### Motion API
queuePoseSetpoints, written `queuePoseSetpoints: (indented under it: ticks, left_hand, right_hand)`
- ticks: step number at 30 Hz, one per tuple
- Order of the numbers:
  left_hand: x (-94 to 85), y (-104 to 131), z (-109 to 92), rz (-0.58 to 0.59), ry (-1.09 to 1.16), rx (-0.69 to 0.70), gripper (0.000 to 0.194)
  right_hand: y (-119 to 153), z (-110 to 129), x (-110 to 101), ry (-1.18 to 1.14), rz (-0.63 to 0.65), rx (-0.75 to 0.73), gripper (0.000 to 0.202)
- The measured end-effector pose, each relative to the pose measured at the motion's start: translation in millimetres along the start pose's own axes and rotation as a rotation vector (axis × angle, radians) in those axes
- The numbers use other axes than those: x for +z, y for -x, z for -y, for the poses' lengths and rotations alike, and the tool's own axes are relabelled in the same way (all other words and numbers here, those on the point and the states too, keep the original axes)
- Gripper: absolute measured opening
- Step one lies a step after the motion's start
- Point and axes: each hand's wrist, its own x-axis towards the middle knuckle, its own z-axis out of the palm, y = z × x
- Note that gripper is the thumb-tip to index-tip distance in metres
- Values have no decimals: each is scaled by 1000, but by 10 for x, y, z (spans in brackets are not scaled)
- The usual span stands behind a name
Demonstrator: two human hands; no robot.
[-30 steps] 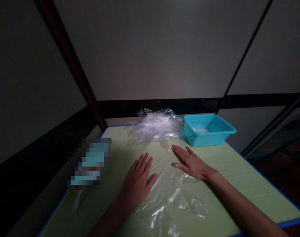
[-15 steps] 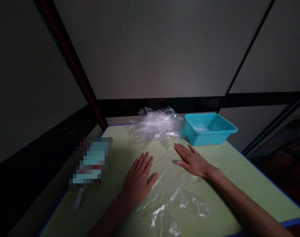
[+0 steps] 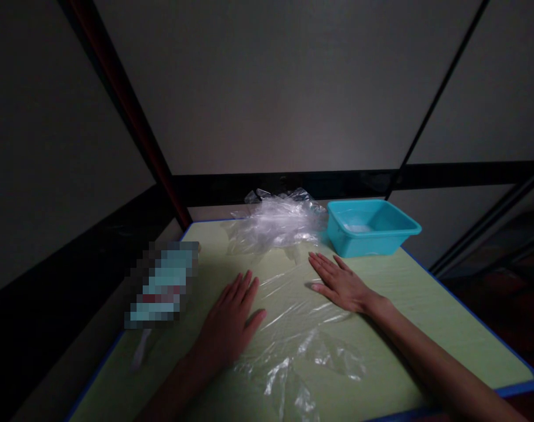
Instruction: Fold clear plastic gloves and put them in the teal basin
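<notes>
A clear plastic bag [image 3: 293,328] lies spread on the pale green tabletop, with creases running between my two hands. My left hand [image 3: 231,316] rests flat on its left side, palm down, fingers stretched out and thumb apart. Across from it, my right hand [image 3: 339,284] presses flat on the bag's upper right part, its fingers extended toward the upper left. Neither hand grips anything. Behind them a loose heap of crumpled clear plastic bags [image 3: 282,223] sits at the table's far edge.
A turquoise plastic basin [image 3: 372,231] stands at the far right, with something whitish inside. At the left edge lies a blurred-out light teal item [image 3: 165,287] with a pale strip below it. The green table [image 3: 460,334] has a blue edge, and a panelled wall stands behind.
My left hand has slid to the left, away from the right one, and the bag's creases are pulled straighter between them. The right hand stays almost in place.
</notes>
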Motion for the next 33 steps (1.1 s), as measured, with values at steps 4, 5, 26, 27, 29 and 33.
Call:
queuePoseSetpoints:
  ticks: [4,5,26,27,29,33]
  left_hand:
    - [26,128,143,-12,-13,-33,55]
    - [39,152,169,-15,-14,-45,55]
    - [86,-773,-801,-30,169,187,53]
    - [94,-748,-782,-33,169,183,53]
    - [87,-687,-727,-36,166,182,54]
    - [50,-531,-540,-14,156,186,52]
  right_hand:
    - [-2,-1,1,-2,-5,-1,63]
    - [-2,1,1,-3,-8,-2,63]
    - [-9,-6,-3,17,-2,-20,57]
    - [-7,-7,-2,15,-5,-20,58]
    - [-4,-5,-2,11,-4,-12,59]
    - [-2,5,-14,5,12,3,62]
